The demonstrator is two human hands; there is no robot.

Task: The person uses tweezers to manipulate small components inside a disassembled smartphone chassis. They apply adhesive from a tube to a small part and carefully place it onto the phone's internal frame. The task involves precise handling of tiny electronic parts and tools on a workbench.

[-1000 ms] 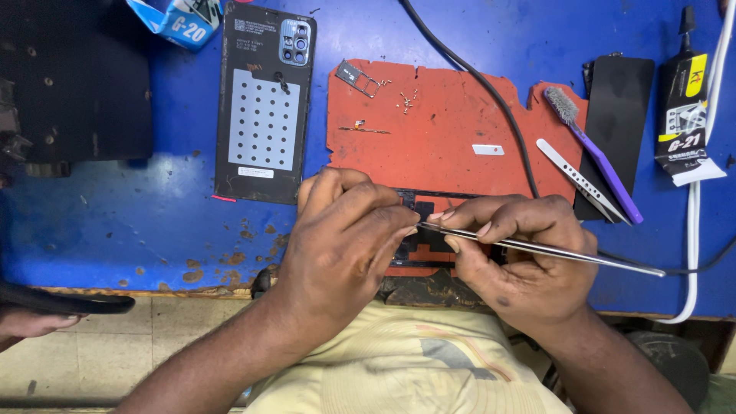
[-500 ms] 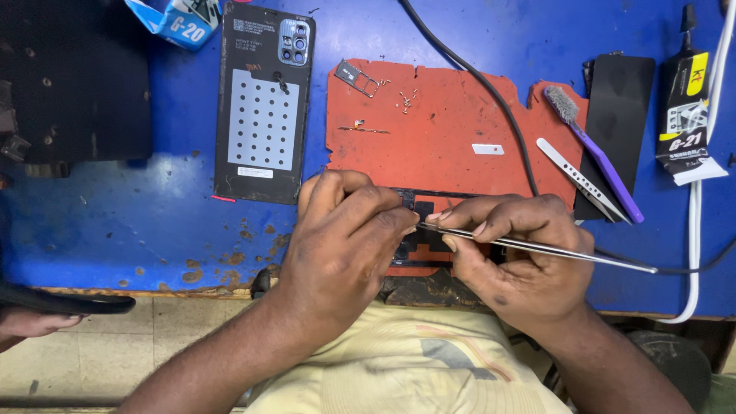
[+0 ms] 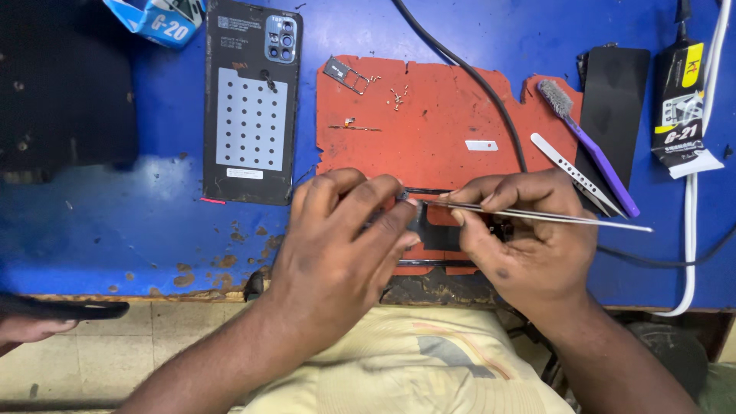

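1. so, looking down from the head view, we see our left hand point(image 3: 337, 245) curled over a small dark phone part point(image 3: 429, 230) at the near edge of the red mat point(image 3: 445, 123). its fingers are bent and closed down on the part, and the fingertips press on its top edge.
2. our right hand point(image 3: 529, 245) pinches thin metal tweezers point(image 3: 537, 215), fingers shut tight around them. the tweezers lie almost flat, and their tip points left, right by the left fingertips.
3. the dark part is mostly hidden under both hands, so we cannot tell its full shape.
4. a phone back cover point(image 3: 251, 103) lies on the blue table point(image 3: 115, 222), left of the mat.
5. a purple brush point(image 3: 586, 146) and white tweezers point(image 3: 575, 172) lie right of the mat, beside a flat black piece point(image 3: 617, 84).
6. a black cable point(image 3: 468, 77) runs across the mat.
7. tiny screws point(image 3: 397, 95) sit near the mat's far edge.
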